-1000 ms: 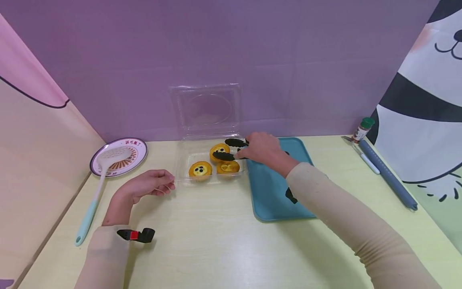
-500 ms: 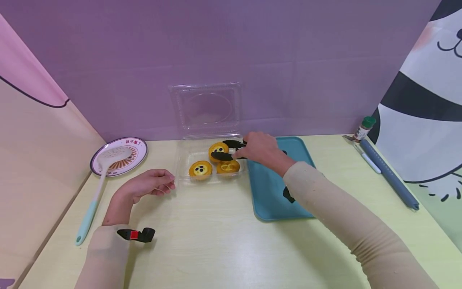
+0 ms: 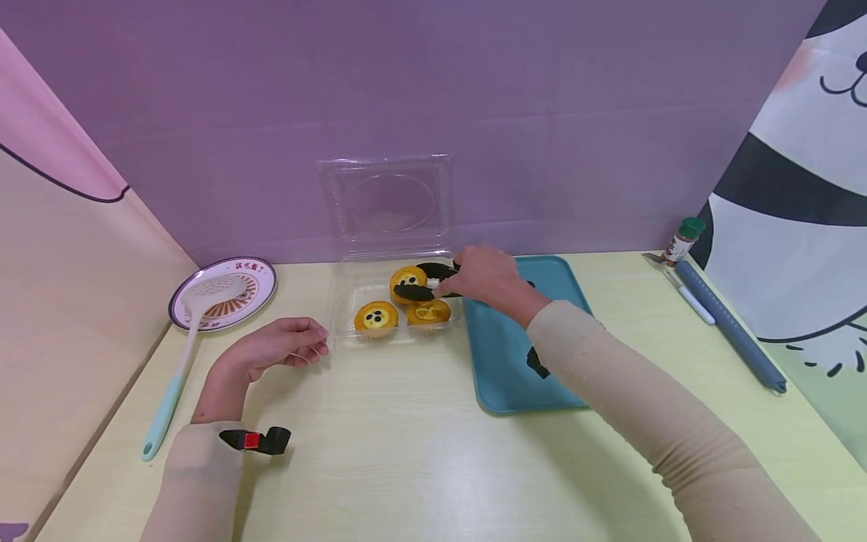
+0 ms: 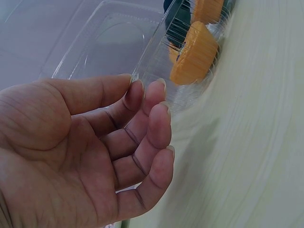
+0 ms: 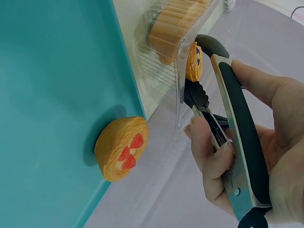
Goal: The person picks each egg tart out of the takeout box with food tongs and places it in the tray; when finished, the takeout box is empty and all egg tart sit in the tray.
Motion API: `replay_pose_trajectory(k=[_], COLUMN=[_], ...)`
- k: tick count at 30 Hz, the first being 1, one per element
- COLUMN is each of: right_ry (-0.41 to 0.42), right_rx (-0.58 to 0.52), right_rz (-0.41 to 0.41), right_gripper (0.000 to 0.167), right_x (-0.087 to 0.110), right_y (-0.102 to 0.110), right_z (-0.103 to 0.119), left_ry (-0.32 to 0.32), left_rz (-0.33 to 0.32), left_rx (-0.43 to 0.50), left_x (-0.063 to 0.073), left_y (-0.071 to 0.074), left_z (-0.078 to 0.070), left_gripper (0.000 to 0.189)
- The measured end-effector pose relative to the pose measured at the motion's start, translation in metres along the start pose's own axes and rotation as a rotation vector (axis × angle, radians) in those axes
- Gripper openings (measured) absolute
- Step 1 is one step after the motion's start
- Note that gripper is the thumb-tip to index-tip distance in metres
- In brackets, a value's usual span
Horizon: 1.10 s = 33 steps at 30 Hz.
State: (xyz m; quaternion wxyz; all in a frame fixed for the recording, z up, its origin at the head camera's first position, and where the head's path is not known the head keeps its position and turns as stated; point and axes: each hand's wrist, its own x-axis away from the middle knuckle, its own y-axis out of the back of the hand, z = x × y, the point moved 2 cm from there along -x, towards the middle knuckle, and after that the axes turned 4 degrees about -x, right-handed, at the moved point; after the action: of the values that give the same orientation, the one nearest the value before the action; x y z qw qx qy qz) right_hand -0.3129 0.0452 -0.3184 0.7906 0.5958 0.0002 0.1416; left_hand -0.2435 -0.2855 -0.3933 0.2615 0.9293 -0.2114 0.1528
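Gripping tongs (image 5: 244, 135), the right hand (image 3: 484, 275) holds them at a yellow tart (image 3: 405, 276).

The container (image 3: 360, 292) is glossy plastic, the tongs (image 5: 244, 135) partly metal.

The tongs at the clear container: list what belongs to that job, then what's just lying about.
Apparently in the job:
tongs, in the right hand
clear container, pinched by the left hand
three tarts inside it
blue tray
red-topped tart on the tray

Apparently just lying about:
plate
skimmer, its head over the plate
green-capped jar
white-handled tool
blue-grey rod
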Motion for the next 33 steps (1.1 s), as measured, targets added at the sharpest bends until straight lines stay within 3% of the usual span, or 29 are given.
replay_pose_trajectory(k=[5, 11, 18, 33], right_ry=[-0.009, -0.007, 0.014, 0.082], right_rx=[-0.002, 0.022, 0.015, -0.066], right_rz=[-0.005, 0.005, -0.01, -0.059], right_gripper=[0.049, 0.046, 0.069, 0.066], right_x=[-0.002, -0.004, -0.003, 0.001], right_y=[0.0, -0.003, -0.005, -0.007], right_z=[0.001, 0.003, 0.001, -0.01], left_ry=[0.005, 0.004, -0.008, 0.008], left_rz=[-0.006, -0.002, 0.003, 0.009], left_rx=[-0.007, -0.005, 0.003, 0.009], left_x=[-0.001, 0.0, 0.0, 0.001], left_y=[0.001, 0.001, -0.001, 0.0], left_z=[0.001, 0.001, -0.001, 0.0], left_gripper=[0.036, 0.035, 0.031, 0.032])
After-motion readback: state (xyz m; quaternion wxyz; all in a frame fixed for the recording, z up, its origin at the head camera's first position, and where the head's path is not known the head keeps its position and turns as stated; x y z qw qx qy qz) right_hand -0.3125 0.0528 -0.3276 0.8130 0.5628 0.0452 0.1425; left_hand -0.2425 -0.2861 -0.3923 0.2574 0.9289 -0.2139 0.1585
